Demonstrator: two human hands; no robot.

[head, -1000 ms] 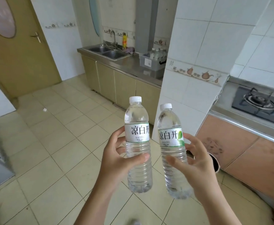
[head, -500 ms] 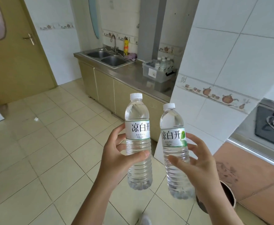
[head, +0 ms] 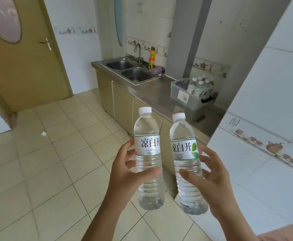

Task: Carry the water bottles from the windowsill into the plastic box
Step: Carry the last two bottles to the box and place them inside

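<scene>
My left hand (head: 126, 173) grips a clear water bottle (head: 148, 145) with a white cap and a white label, held upright in front of me. My right hand (head: 210, 181) grips a second water bottle (head: 184, 148) of the same kind, tilted slightly left. The two bottles are side by side, a small gap between them. Farther off, a grey plastic box (head: 182, 95) stands on the steel counter (head: 152, 94), with several bottles (head: 200, 86) standing in its right part.
A double sink (head: 129, 70) with a tap, a yellow bottle (head: 153, 58) and a purple cloth lies beyond the box. A white tiled wall corner (head: 257, 136) juts out close on my right. A brown door (head: 29, 54) is at the left. Beige tiled floor (head: 55, 162) spreads below.
The view has moved forward and turned left: the counter and box are nearer, and the stove has left the view. Both hands still hold the bottles the same way.
</scene>
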